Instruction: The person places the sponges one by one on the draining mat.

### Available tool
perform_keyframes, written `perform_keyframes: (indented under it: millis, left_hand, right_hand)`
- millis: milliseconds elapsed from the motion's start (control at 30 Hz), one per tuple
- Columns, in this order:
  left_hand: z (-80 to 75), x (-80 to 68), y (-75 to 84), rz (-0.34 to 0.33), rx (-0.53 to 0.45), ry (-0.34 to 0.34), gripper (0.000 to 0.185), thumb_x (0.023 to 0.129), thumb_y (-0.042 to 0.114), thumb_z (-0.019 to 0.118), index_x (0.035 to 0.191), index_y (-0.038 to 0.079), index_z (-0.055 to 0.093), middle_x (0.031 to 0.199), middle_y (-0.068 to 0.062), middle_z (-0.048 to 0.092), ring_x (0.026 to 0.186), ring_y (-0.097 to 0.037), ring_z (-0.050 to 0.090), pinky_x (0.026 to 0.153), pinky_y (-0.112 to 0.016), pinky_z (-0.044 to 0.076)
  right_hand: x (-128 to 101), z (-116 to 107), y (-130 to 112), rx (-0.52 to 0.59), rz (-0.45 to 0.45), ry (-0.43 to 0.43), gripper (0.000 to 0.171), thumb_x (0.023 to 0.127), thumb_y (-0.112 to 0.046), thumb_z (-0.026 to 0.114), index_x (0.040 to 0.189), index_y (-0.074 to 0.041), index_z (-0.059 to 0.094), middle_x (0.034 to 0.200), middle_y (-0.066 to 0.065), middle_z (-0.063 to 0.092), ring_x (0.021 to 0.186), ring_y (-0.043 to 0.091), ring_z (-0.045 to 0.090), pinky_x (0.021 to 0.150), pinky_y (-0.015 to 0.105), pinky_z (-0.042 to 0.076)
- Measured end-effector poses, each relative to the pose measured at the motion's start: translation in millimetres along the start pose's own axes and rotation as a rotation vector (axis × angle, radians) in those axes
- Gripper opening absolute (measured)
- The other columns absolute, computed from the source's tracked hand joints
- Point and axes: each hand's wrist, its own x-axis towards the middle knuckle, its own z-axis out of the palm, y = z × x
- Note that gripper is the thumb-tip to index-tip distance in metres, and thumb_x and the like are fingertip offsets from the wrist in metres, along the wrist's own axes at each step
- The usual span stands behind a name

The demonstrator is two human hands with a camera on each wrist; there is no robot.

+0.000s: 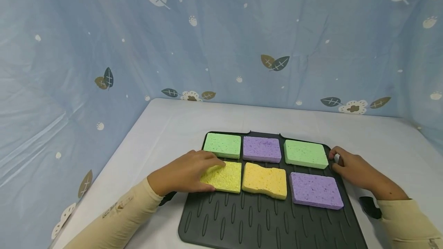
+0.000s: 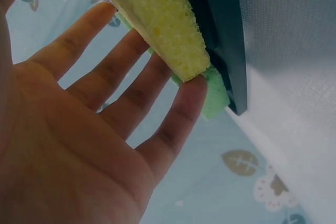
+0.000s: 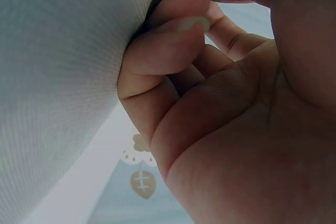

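- Nearest the camera, the ribbed front half of a black drying mat (image 1: 263, 222) lies bare on the white surface (image 1: 166, 126), its moulded grooves running toward the person.
- A left hand (image 1: 185, 172) in a cream sleeve (image 1: 114, 218) rests on the yellow sponge (image 1: 225, 178), the front-left piece of the layout. The grip is spread: the wrist view shows straight fingers (image 2: 131, 77) lying flat against the sponge's porous side, pinching nothing.
- A right hand (image 1: 356, 170) sits at the mat's right edge, level with the back row. Its grip is curled, fingertips (image 3: 173, 30) pressed to the surface beside the rim; whether it actually pinches the mat's edge cannot be told from these views.
- Judged from how things lie, the arranging looks close to done: six sponges fill two rows of three on the far half of the mat, and only the yellow one under the left hand seems to be getting a final press or nudge.
- The front row reads yellow sponge, orange sponge (image 1: 264, 180), purple sponge (image 1: 315, 190). The orange one has a wavy outline and sits just beside the yellow one.
- The back row reads green (image 1: 222, 145), purple (image 1: 262, 149), green (image 1: 305, 154). All six are flat, rectangular, open-pored cellulose blocks that look dry, set near one another with narrow gaps.
- Behind the surface hangs a pale blue curtain (image 1: 242, 30) printed with leaves and flowers.
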Motion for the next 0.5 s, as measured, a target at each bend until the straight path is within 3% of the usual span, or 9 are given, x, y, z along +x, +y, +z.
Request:
perform_keyframes:
  millis: [500]
  left_hand:
    - [4.7, -3.3, -4.2, -0.006, -0.021, -0.021, 0.059, 0.082, 0.044, 0.08, 0.134, 0.023, 0.062, 0.131, 0.003, 0.063, 0.122, -0.019, 0.059, 0.103, -0.045, 0.047]
  right_hand:
    - [1.1, 7.2, -0.2, 0.013, 0.006, -0.002, 0.025, 0.093, -0.006, 0.053, 0.117, 0.0, 0.049, 0.075, 0.004, 0.05, 0.065, 0.017, 0.046, 0.052, 0.03, 0.037]
